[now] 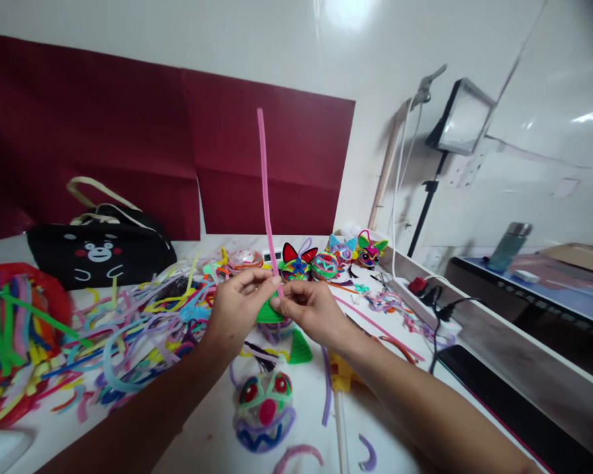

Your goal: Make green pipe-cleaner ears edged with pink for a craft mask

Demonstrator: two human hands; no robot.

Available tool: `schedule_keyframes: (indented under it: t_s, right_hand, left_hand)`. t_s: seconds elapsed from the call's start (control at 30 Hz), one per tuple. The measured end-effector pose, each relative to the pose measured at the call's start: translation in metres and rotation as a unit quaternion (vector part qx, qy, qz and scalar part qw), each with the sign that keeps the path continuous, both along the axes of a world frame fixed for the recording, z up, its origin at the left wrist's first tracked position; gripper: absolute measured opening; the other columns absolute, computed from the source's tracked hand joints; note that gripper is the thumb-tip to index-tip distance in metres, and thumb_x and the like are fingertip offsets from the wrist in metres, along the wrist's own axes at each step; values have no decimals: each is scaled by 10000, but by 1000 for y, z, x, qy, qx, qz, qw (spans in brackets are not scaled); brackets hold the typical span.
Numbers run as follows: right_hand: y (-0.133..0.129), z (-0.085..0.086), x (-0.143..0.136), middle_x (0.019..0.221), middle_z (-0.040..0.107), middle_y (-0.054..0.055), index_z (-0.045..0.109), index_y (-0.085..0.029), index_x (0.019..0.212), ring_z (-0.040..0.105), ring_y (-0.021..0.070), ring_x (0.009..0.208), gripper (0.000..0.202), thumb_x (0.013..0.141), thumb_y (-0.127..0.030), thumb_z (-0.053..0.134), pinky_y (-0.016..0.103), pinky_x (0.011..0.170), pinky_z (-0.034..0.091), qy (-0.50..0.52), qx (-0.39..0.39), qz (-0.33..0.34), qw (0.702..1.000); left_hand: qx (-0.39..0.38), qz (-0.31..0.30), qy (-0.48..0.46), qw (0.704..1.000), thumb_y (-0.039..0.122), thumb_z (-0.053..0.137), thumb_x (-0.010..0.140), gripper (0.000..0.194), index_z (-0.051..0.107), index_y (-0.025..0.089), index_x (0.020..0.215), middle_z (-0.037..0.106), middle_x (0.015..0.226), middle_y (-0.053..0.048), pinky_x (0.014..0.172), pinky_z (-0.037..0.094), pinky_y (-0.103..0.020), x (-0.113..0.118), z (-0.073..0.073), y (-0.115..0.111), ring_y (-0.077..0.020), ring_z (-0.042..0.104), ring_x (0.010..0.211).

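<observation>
Between my two hands a long pink pipe cleaner (265, 178) stands almost upright, its lower end at my fingertips. My left hand (240, 303) pinches it near a green fuzzy piece (268, 313). From the other side, my right hand (316, 308) closes thumb and fingers on the same spot, touching the green piece and the pink end. Fingers partly hide where the two meet. Below them lies a green triangular piece (300, 347). Nearer me is a round pipe-cleaner face (265, 411) with red eyes, a red nose and a zigzag blue mouth.
Loose pipe cleaners (123, 355) cover the left, beside a red bag (54, 296) of more. Several finished heads (326, 264) line the back. A yellow glue gun (340, 374) lies under my right forearm. On the right are a power strip (425, 306) and a black phone-like slab (514, 408).
</observation>
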State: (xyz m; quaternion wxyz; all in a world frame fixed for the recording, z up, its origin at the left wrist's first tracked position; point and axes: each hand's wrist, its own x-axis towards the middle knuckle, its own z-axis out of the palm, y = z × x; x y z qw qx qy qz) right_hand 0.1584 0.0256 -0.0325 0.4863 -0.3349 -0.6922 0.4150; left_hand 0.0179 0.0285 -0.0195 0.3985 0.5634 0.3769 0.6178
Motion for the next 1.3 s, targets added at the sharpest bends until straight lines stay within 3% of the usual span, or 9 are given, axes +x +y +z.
schedule_keyframes:
  t_s: [0.43,0.57,0.77,0.87,1.03,1.17,1.3]
  right_hand:
    - [1,-3,-3,589,486,-42,598,-147,692,402,80,539,151,771,-267,646,228,532,323,9,10,-1,1000]
    - [1,2,-2,605,495,-43,616,-143,735,414,77,549,180,762,-314,668,225,542,339,53,6,13,998]
    - [-3,21,11,752,620,-4,648,-135,913,532,101,634,434,573,-324,841,247,621,427,85,-48,44,994]
    - [-5,25,14,790,630,2,652,-140,956,546,99,655,488,557,-336,853,252,652,439,79,-66,49,993]
    - [-8,22,7,764,629,-2,668,-140,829,559,102,677,363,610,-392,812,255,683,434,105,-83,51,990]
    - [-7,18,2,654,579,-20,664,-131,732,496,87,605,301,699,-424,729,242,623,385,102,-46,11,994]
    - [-7,15,1,620,549,-31,639,-136,696,458,83,573,273,689,-392,732,241,593,366,93,-40,6,995]
  left_hand:
    - [46,27,50,997,290,719,714,110,706,183,733,685,715,10,672,464,-225,-4,-3,3,-138,613,703]
    - [50,5,14,999,272,739,697,99,707,185,732,678,719,18,680,458,-211,0,6,4,-122,598,705]
    - [54,-3,-48,997,264,756,675,112,703,173,712,665,715,15,690,446,-212,2,24,10,-116,582,715]
    - [38,-8,-52,998,276,764,664,141,701,160,716,665,715,5,701,447,-224,-1,25,11,-126,587,729]
    - [44,-18,-56,997,246,759,666,115,702,158,714,663,719,5,687,449,-215,0,24,6,-119,583,716]
    - [44,-35,-52,997,236,750,680,88,702,165,703,662,707,8,647,453,-208,5,23,1,-111,577,683]
    - [38,-29,-56,997,239,747,677,89,705,163,697,663,692,6,642,458,-213,7,24,-1,-113,578,672]
